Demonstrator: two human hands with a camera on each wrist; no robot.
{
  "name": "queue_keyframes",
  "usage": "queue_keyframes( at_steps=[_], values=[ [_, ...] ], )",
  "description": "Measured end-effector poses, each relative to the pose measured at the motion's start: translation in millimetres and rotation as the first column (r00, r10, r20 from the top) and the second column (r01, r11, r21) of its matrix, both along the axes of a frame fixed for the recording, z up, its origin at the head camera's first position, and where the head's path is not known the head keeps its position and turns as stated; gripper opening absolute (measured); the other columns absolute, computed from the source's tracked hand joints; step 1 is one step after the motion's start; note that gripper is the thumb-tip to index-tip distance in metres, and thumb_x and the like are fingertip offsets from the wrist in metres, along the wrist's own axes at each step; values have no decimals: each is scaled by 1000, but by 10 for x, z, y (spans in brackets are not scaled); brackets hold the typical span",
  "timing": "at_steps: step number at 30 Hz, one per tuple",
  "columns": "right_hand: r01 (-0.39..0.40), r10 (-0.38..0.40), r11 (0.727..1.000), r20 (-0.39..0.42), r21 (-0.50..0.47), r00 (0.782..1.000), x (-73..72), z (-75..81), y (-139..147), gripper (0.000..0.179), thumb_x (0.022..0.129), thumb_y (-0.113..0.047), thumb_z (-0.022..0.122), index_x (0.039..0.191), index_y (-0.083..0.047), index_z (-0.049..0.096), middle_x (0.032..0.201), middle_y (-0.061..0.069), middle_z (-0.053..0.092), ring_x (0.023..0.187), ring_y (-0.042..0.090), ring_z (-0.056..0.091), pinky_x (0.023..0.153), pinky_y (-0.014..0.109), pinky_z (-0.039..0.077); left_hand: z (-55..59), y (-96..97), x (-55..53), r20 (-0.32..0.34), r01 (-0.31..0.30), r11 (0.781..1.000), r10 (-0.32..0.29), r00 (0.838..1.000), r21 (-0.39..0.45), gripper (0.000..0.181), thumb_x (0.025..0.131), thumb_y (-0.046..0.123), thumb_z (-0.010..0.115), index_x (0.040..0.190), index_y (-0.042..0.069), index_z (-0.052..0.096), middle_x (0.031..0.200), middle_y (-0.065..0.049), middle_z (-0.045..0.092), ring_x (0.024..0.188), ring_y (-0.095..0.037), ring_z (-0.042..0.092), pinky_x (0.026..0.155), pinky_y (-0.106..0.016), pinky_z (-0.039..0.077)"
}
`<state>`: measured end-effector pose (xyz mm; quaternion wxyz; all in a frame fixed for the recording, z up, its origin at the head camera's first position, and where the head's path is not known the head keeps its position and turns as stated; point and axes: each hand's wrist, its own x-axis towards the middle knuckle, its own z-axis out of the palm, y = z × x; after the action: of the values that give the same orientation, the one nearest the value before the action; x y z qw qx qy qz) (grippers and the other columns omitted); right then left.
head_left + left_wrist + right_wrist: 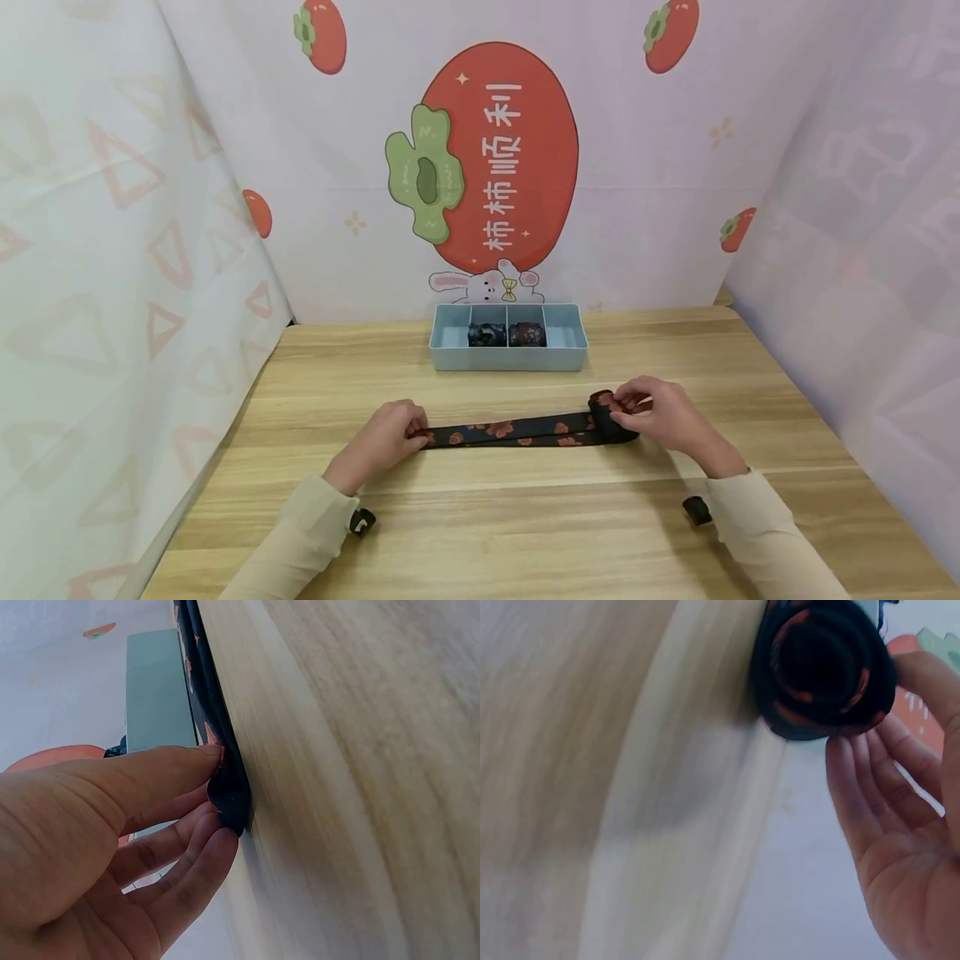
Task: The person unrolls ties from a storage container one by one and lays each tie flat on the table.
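Item 1: one dark floral strip (498, 432), orange-red blossoms, drawn out left to right across the wood-grain surface (510, 533), in front of the tray; I read it as doubled along its length. Its right end forms a rolled end (613, 421), whose coiled layers I see edge-on from the right wrist.

Item 2: left hand (384, 435), grip pinching the strip's left end between thumb and fingers, close to the surface.

Item 3: right hand (662, 410), grip closed about the rolled end, thumb on one side, fingers on the other.

Item 4: one pale blue tray (508, 360), four compartments, at the back of the surface. I count a dark blue patterned roll (487, 335) in the second compartment from the left and a dark reddish patterned roll (527, 335) in the third.

Item 5: one backdrop cloth (637, 208), whitish, printed with persimmons and a rabbit, hanging behind the tray.

Item 6: two cream sleeves (300, 533), a small black device (362, 522) at each cuff.
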<state>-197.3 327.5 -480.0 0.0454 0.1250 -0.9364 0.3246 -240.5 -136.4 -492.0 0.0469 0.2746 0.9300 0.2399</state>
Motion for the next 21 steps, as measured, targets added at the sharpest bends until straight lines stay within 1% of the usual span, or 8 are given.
queue_keyframes(
  at_steps=[3, 6, 10, 13, 17, 21],
  values=[
    [5, -5, 1000, 20, -30, 1000, -17, -42, 69, 20, 92, -18, 83, 108, -11, 76, 102, 2, 74, 89, 9, 69, 79, 28, 62, 7, -27, 7, -7, 6, 1000, -6, 1000, 7, 8, 90, 5, 83, 89, 9, 77, 84, -1, 65, 76, -12, 58, 67, -24, 51],
    [3, -1, 998, 39, -60, 999, -28, -47, 95, 22, 92, -21, 84, 110, -9, 76, 103, 4, 75, 90, 10, 69, 79, 28, 62, 2, -73, 20, -13, 5, 1000, -5, 1000, 2, 7, 90, 5, 83, 89, 8, 77, 84, -2, 65, 76, -12, 58, 67, -25, 51],
    [-3, 6, 999, 55, -47, 998, -45, -20, 71, 23, 92, -23, 84, 109, -8, 76, 99, 3, 75, 88, 7, 68, 79, 26, 62, -24, -124, 46, -18, -21, 1000, 21, 1000, -19, 9, 89, 6, 84, 88, 10, 77, 83, 1, 64, 75, -10, 57, 67, -24, 51],
    [-3, 4, 1000, 38, -29, 999, -52, 33, 4, 21, 92, -22, 84, 106, -9, 76, 95, 0, 74, 84, 6, 67, 78, 25, 61, -24, -138, 57, -16, -32, 999, 32, 999, -24, 9, 90, 7, 84, 88, 12, 76, 82, 2, 63, 74, -8, 55, 66, -24, 50],
    [-15, 15, 1000, -13, -8, 1000, -40, 124, -162, 20, 90, -19, 86, 103, -7, 76, 93, 0, 73, 82, 7, 66, 76, 26, 61, -5, -128, 61, -8, -25, 1000, 25, 1000, -18, 9, 90, 7, 83, 88, 12, 76, 82, 3, 62, 74, -10, 54, 65, -23, 49],
    [-34, 39, 997, -79, 66, 996, -33, 161, -351, 23, 86, -18, 89, 99, -5, 75, 91, 3, 70, 79, 10, 62, 72, 27, 57, 7, -114, 64, -6, -21, 1000, 21, 1000, -11, 9, 90, 7, 83, 88, 11, 76, 81, 2, 62, 74, -13, 55, 65, -23, 48]
  ],
)
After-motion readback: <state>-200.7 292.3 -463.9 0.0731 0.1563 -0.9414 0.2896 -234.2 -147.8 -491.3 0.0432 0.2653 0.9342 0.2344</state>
